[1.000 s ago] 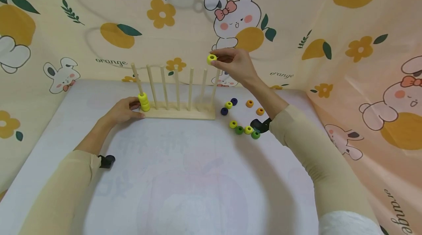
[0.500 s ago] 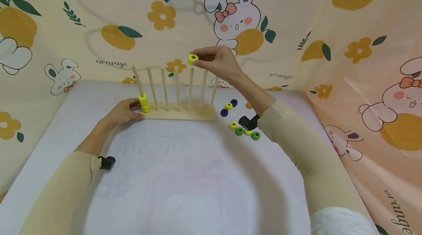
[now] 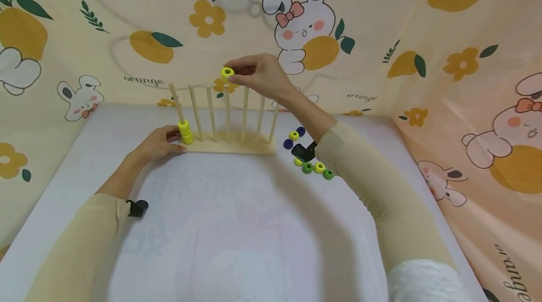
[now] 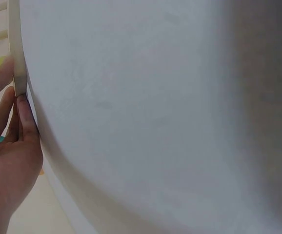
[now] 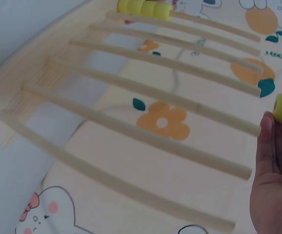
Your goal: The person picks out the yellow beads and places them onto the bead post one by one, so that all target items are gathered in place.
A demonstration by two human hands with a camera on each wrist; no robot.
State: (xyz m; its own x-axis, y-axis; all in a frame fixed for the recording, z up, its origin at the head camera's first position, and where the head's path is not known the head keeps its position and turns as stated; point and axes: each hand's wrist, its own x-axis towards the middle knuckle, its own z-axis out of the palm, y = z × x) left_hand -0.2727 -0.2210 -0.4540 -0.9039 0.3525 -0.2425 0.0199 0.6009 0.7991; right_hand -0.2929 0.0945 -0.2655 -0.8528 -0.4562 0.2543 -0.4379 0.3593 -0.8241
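My right hand point(image 3: 264, 76) pinches a yellow bead point(image 3: 227, 74) between thumb and fingertips. In the head view the bead is held up near the top of a middle peg, apart from the stack. A wooden peg rack point(image 3: 230, 148) stands on the table with a row of upright pegs. Several yellow beads point(image 3: 185, 132) are stacked on its leftmost peg. At that end, my left hand point(image 3: 156, 144) grips the rack's base, thumb at the front edge. The left wrist view shows those fingers point(image 4: 28, 117) against the base's end.
Right of the rack lie loose beads: dark blue ones point(image 3: 288, 144), yellow ones point(image 3: 319, 167) and green ones point(image 3: 307, 168). My right forearm and its black wrist camera point(image 3: 303, 152) cover part of that area. A patterned cloth point(image 3: 169, 19) hangs behind the table.
My right hand has moved left along the tops of the pegs, carrying the yellow bead. The orange beads are now hidden behind the right arm. My left hand and the rack have stayed put.
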